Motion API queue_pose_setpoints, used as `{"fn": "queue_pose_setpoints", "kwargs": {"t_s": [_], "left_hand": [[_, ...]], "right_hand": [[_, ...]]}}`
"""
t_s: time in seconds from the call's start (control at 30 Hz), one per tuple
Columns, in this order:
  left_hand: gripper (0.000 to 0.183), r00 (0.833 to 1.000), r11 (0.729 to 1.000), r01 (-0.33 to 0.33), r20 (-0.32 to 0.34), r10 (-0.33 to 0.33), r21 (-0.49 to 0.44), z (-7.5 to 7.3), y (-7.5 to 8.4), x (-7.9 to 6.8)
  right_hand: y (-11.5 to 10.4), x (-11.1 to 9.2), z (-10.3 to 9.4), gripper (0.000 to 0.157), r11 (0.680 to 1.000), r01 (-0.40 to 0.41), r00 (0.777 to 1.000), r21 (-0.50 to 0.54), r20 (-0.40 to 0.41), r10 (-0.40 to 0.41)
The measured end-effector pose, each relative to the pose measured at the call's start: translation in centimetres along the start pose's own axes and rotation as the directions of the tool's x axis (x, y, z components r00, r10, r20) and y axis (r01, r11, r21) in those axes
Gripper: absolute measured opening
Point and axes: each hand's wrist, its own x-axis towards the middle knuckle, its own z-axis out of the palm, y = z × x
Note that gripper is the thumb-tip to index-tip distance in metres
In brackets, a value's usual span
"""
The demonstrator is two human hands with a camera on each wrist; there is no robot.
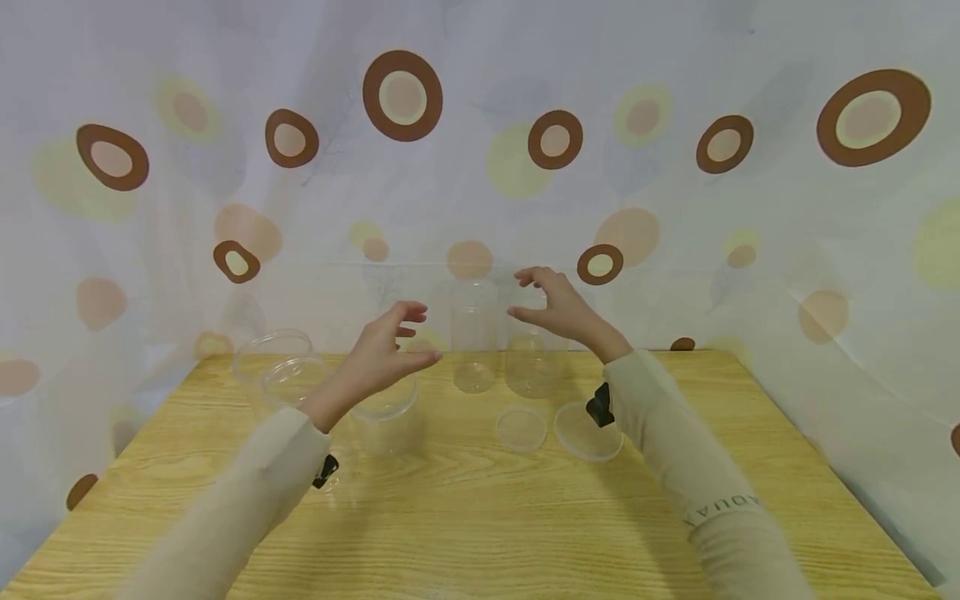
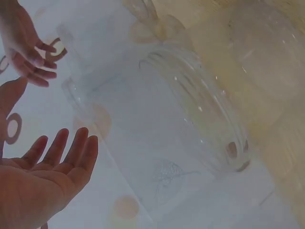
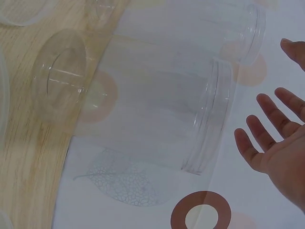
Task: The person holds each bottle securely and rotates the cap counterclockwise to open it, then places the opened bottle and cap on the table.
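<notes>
My left hand (image 1: 378, 350) hovers over a wide clear plastic jar (image 1: 386, 425), thumb and fingers spread apart with nothing between them. Its fingers (image 2: 76, 160) are loosely bent in the left wrist view. My right hand (image 1: 555, 304) is at the top of another clear wide jar (image 1: 534, 367) near the table's back edge, also holding nothing. In the right wrist view its fingertips (image 3: 245, 138) stand apart from the jar's threaded rim (image 3: 212, 119). Beside that jar stands a tall, narrower clear jar (image 1: 474, 342), upright.
Two round clear lids, a small one (image 1: 521, 428) and a larger one (image 1: 585, 437), lie flat in front of the jars. More clear containers (image 1: 273, 342) stand at the left, partly behind my left forearm. A patterned white sheet (image 1: 480, 167) hangs behind the wooden table (image 1: 480, 525).
</notes>
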Motion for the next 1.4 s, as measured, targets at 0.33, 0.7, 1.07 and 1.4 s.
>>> {"fn": "queue_pose_setpoints", "kwargs": {"t_s": [0.33,0.7,1.07,1.4], "left_hand": [[0.068,0.995,0.995,0.081,-0.056,-0.085,-0.058,3.3,-1.1,1.7],[0.071,0.984,0.988,0.144,-0.095,-0.149,-0.063,6.0,-2.9,3.9],[0.074,0.974,0.977,0.196,-0.104,-0.203,-0.079,7.1,-3.1,5.2],[0.077,0.969,0.974,0.204,-0.123,-0.215,-0.098,8.1,-3.5,6.0]], "right_hand": [[0.6,1.2,1.0,0.059,1.000,-0.015,1.000,0.017,0.015,0.015],[0.3,2.4,2.3,0.061,0.999,-0.026,0.999,0.020,0.039,0.025],[0.0,3.0,3.1,0.059,0.999,-0.038,0.998,0.008,0.041,0.037],[-0.2,3.0,3.6,0.060,0.996,-0.086,0.994,-0.011,0.070,0.086]]}}
